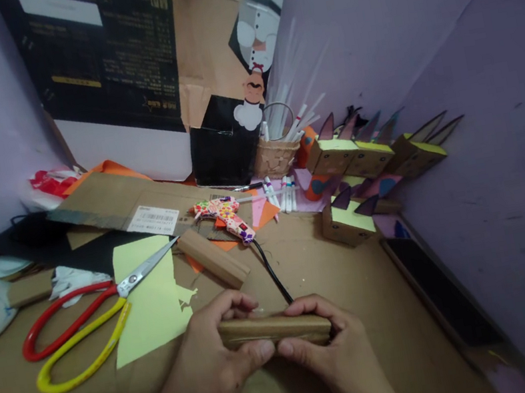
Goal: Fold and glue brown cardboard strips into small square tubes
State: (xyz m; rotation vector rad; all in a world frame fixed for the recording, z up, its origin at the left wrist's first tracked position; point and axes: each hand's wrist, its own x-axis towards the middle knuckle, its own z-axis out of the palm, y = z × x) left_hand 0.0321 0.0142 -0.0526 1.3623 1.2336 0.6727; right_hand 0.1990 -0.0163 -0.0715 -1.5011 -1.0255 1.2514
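Observation:
Between my two hands I hold a brown folded cardboard piece [275, 327], long and narrow, just above the table. My left hand [219, 353] grips its left end, thumb along the near side and fingers over the far side. The right end is pinched the same way by my right hand [328, 340], and the two thumbs nearly meet. Just beyond lies a similar cardboard piece [213, 258]. A glue gun [225, 216] with a flowered cover rests behind it, its black cord [271, 269] running toward my hands.
Scissors [128, 284] with red and yellow handles lie on yellow-green paper [155, 310] at left. Several cardboard boxes with pointed ears [348, 222] stand at right, near a dark flat object [438, 287]. A basket [276, 155] of white sticks and several markers [287, 193] are at the back.

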